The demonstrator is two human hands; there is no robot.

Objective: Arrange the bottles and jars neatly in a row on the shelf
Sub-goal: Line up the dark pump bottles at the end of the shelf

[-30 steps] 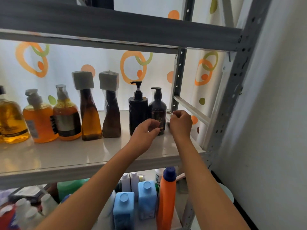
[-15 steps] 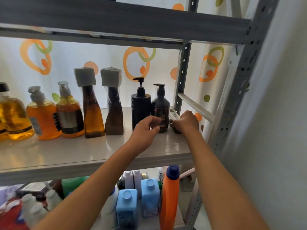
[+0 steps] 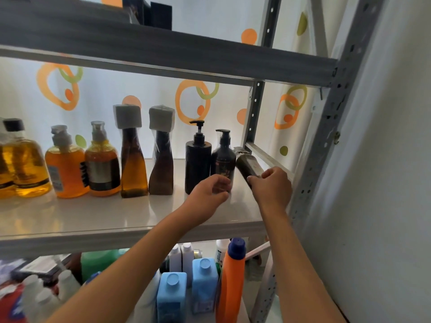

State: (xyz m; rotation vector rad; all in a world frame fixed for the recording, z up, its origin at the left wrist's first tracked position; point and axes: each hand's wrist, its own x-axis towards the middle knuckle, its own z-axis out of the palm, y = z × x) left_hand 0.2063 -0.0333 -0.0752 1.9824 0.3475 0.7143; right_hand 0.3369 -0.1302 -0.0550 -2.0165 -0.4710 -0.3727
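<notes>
A white shelf [image 3: 98,217] carries a row of bottles in front of a backlit curtain [image 3: 105,94] printed with orange and green rings. At the far left stands an amber bottle [image 3: 25,166] with a black cap, partly overlapping another at the frame edge. Next come an orange pump bottle [image 3: 65,170] and, touching it, a labelled pump bottle [image 3: 102,169], both with wrapped tops. Beside them stand two slim brown bottles with grey square caps, the lighter one [image 3: 133,169] left of the darker one [image 3: 161,169], a small gap between them. Further right a ribbed black pump bottle [image 3: 197,164] stands upright, with a rounder dark pump bottle [image 3: 224,159] just beside it.

The left hand [image 3: 210,197] hovers at the base of these two, fingers curled and loosely parted; whether it touches either bottle I cannot tell. The right hand [image 3: 271,187] is wrapped around the lower end of a small dark bottle [image 3: 248,163], which tilts with its top leaning left toward the rounder pump bottle, at the right end of the row near the grey upright [image 3: 253,117].

Below, on the lower shelf, stand two blue bottles [image 3: 172,297] and a tall orange bottle [image 3: 232,283] with a blue cap.
</notes>
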